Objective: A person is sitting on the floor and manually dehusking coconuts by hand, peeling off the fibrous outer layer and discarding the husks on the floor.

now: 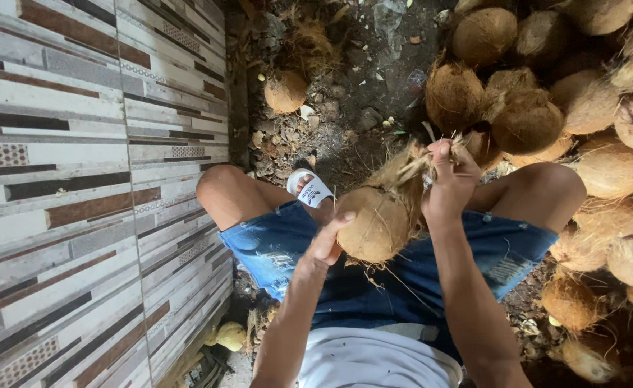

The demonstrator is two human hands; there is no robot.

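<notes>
A brown husked coconut point(375, 223) rests between my knees, over my denim shorts. My left hand point(328, 241) cups its left side with the thumb on top. My right hand point(448, 181) is closed on a tuft of husk fibre point(410, 167) that stands up from the coconut's far end. I sit with my knees apart, and a white sandal point(309, 188) shows on my left foot.
A large heap of husked coconuts point(582, 122) fills the right side, close to my right knee. One loose coconut point(285, 90) lies on the littered dirt ahead. A patterned tiled wall point(79, 179) runs along the left. A yellow object point(230, 335) lies by the wall's base.
</notes>
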